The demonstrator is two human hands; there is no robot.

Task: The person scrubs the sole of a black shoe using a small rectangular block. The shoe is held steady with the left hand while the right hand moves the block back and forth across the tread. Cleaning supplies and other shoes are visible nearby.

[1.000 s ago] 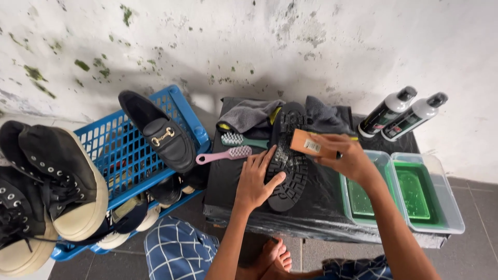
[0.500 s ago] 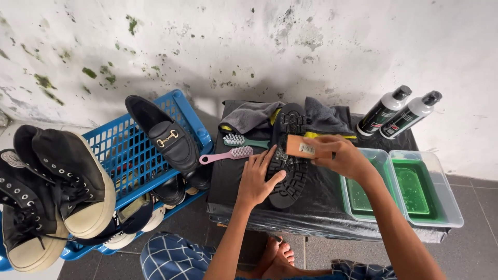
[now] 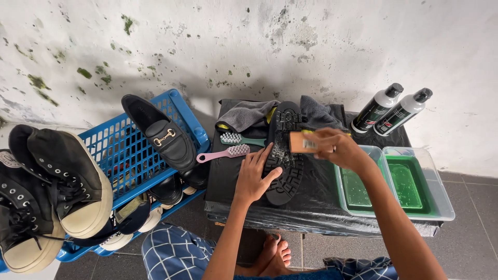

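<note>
Gripping a wooden brush (image 3: 302, 141), the right hand (image 3: 337, 149) has its fingers clamped round it over the upturned black shoe sole (image 3: 284, 153). Left hand (image 3: 254, 173) lies flat, fingers spread, pinning that sole to the black-covered table (image 3: 316, 202). Pink brush (image 3: 224, 153) and green brush (image 3: 239, 139) sit just left; two green tubs (image 3: 394, 184) right, two bottles (image 3: 390, 110) far right.

Wall (image 3: 311, 46): whitewashed, stained grey and flecked with green mould, filling the frame from 9 through 12 to 3 o'clock.
Floor (image 3: 477, 207): dark grey tiles with pale joints, showing at 4 to 5 o'clock and again at 7 o'clock.
Furniture: a low table (image 3: 321, 207) draped in black plastic sheet, standing against the wall at centre.
Light: soft, even daylight; faint shadows on the wall.
</note>
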